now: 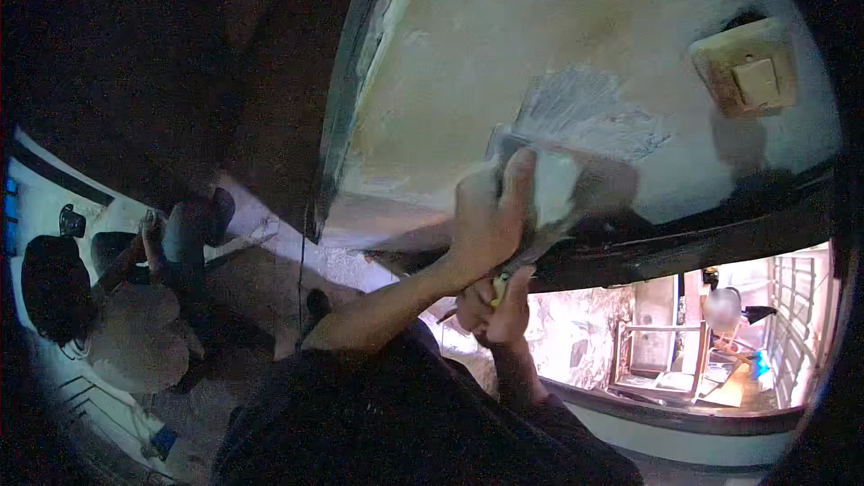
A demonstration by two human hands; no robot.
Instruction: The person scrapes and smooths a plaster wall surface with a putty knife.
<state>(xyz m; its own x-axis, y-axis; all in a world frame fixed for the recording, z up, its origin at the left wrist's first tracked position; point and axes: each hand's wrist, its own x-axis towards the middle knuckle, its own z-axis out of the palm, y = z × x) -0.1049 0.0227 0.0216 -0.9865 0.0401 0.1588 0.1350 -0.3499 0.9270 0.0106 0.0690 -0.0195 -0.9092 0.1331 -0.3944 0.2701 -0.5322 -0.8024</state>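
Note:
My left hand (493, 216) is raised to a pale, stained wall (459, 67) and grips a flat, wide-bladed tool (550, 182), seemingly a putty knife. Its upper edge lies by a whitish streaked patch (587, 111) on the wall. Just below, my right hand (496, 314) is closed around the yellow-green handle (500, 287) of a second tool, whose greyish blade (543, 246) points up and right, close beneath the wide blade. Whether the two blades touch cannot be told. The image is dim and blurred around both hands.
A square wall switch (756, 81) is at the upper right. A dark ledge or frame edge (709, 233) runs below the wall. Beyond a bright opening are a wooden frame (658, 331) and a person (722, 310). Another person (135, 337) is at the left, near a black bucket (71, 221).

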